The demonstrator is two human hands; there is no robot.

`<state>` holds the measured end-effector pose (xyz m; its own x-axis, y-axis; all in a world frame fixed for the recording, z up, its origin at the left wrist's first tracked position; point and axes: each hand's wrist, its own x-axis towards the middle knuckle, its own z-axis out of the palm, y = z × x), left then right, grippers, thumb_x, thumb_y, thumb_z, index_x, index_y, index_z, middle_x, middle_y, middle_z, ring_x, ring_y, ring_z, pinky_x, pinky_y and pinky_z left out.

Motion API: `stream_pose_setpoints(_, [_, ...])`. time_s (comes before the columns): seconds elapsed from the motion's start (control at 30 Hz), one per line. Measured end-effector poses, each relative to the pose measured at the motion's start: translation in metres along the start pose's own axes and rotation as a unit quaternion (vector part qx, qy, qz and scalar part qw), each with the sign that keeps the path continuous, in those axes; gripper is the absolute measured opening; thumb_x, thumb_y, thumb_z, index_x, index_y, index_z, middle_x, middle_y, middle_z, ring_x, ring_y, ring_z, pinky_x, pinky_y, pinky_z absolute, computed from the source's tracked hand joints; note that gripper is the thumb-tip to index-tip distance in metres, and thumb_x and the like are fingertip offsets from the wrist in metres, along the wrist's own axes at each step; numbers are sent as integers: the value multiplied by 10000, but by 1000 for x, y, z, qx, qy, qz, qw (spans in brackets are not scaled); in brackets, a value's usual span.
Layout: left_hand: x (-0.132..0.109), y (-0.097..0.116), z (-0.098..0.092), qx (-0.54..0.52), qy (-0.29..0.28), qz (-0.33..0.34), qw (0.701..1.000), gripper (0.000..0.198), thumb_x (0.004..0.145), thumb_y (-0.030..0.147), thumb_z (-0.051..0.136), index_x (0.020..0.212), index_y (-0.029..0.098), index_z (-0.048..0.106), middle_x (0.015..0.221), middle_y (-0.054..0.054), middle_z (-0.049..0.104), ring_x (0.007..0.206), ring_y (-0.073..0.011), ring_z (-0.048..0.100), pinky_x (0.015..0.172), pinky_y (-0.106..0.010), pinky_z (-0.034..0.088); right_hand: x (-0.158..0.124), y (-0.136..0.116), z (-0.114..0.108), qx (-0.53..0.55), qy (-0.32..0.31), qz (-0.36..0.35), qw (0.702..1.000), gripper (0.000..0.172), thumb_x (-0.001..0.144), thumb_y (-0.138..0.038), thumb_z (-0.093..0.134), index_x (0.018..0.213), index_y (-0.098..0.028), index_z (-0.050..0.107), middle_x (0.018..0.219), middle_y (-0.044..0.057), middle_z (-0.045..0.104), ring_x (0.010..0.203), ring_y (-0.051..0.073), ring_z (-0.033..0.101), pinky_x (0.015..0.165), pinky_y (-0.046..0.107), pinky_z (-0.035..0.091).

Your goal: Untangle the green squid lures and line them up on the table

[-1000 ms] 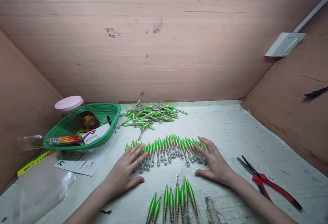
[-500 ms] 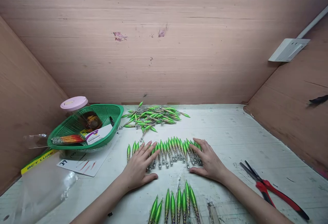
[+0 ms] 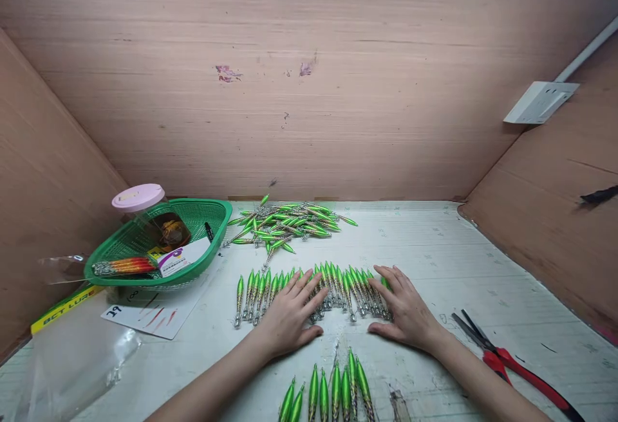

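Note:
A row of green lures [image 3: 261, 293] with patterned lower ends and metal hooks lies side by side across the middle of the table, tips pointing away. My left hand [image 3: 292, 312] rests on the row left of its middle, fingers spread over several lures. At the right end, my right hand [image 3: 405, 309] touches the last lures with its fingertips, fingers apart. Neither hand grips anything. Nearer to me lies a smaller group of the same lures [image 3: 337, 388], its lower part cut off by the frame. Behind the row is a loose pile of lures [image 3: 294, 221].
Red-handled pliers [image 3: 502, 357] lie at the right. On the left a green basket [image 3: 222, 216] holds a lidded jar [image 3: 168, 229], orange lures [image 3: 124, 266] and a card. A marked paper [image 3: 164, 319] and a clear plastic bag [image 3: 77, 351] lie before it.
My left hand has slid right along the row, uncovering lures at its left end. My right hand has shifted slightly right. The view has tilted up a little.

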<state>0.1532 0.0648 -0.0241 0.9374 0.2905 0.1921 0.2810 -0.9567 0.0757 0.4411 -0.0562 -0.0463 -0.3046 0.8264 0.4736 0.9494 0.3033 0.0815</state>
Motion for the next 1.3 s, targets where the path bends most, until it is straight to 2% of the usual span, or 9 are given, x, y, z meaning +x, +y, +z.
stream_pose_setpoints(0.23, [12,-8,3,13,9,-14,1000,636,829,384,602,1388,157,403,1469,-156,327,1371,-336,267,1104,-513,274,12,10,4,18,15,-24,999,660,779,-656,544,1164,-119,555,1233,206,499,1172,344,440,992,546,375])
stream_pose_setpoints(0.33, [21,3,7,5,8,-7,1000,738,818,524,561,1425,168,340,1498,-148,264,1384,-339,230,1115,-515,246,5,14,0,32,19,-14,999,736,760,-711,513,1211,-130,523,1255,204,480,1178,346,432,975,539,387])
stream_pose_setpoints(0.47, [46,23,16,-23,2,8,1000,854,791,626,524,1464,177,247,1525,-140,188,1404,-327,167,1144,-495,166,-17,19,-5,25,2,68,997,844,721,-712,561,1308,-118,439,1235,210,493,1132,346,463,917,494,431])
stream_pose_setpoints(0.57, [62,31,22,-41,-10,3,999,881,781,647,521,1461,157,253,1519,-168,184,1402,-343,162,1140,-501,160,-28,22,-4,27,-23,100,994,971,707,-707,582,1404,-90,304,1232,208,505,1137,341,466,932,471,425])
stream_pose_setpoints(0.7, [71,27,24,-58,-25,-19,998,822,813,659,452,1434,136,323,1495,-187,248,1388,-354,208,1123,-518,198,-23,23,2,34,-54,106,992,1003,720,-722,558,1453,-133,209,1294,182,475,1198,334,420,1000,487,361])
stream_pose_setpoints(0.87, [75,15,24,-57,-35,-35,997,779,832,637,437,1406,113,373,1460,-186,332,1366,-348,272,1123,-522,207,-1,25,5,62,-91,100,989,956,707,-745,548,1408,-134,328,1281,173,485,1167,327,417,1008,491,340])
stream_pose_setpoints(1.0, [77,10,24,-56,-28,-43,997,760,840,641,418,1398,126,388,1464,-175,332,1365,-336,280,1126,-509,208,11,28,7,67,-88,89,990,917,724,-733,545,1367,-99,388,1239,179,507,1115,315,435,976,468,371])
stream_pose_setpoints(1.17, [85,26,25,-69,-18,-39,997,914,751,750,433,1417,129,351,1484,-188,284,1382,-365,219,1128,-547,150,15,27,10,67,-79,88,991,917,718,-728,557,1357,-91,397,1224,182,502,1097,308,439,946,459,391])
stream_pose_setpoints(1.3, [94,38,24,-64,-12,-44,997,894,739,697,507,1422,146,338,1483,-187,289,1380,-368,221,1125,-566,133,16,26,10,60,-77,84,992,884,739,-709,548,1355,-92,405,1191,180,517,1062,304,451,920,451,403])
